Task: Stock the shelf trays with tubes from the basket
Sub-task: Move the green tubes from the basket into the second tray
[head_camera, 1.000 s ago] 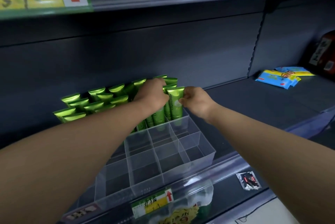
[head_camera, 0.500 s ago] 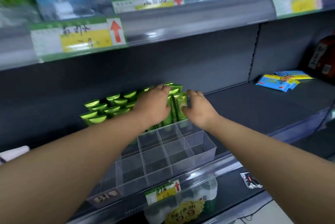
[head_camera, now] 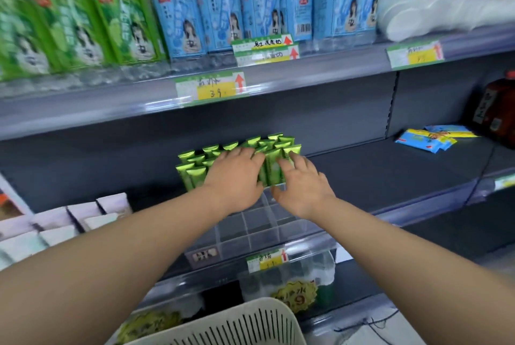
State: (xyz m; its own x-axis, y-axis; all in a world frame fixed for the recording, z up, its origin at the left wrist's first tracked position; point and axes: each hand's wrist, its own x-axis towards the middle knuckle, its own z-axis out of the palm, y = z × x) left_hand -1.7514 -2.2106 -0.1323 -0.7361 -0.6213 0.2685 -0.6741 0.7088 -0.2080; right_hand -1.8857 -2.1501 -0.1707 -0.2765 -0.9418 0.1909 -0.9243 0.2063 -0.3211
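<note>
The green tubes (head_camera: 193, 170) stand in rows in the back part of the clear tray (head_camera: 252, 233). I can see nothing in the front boxes of the tray. The left hand (head_camera: 234, 178) lies flat on the tubes at the back of the tray, fingers straight, holding nothing. The right hand (head_camera: 302, 190) is just beside it, fingers spread, touching the front tubes but not gripping them. I think the hands are patting this batch straight. The basket (head_camera: 237, 325) is below the tray, near the person, and its inside is hidden. Next, I think, a hand must go down to the basket, take more tubes and stand them in the front boxes.
</note>
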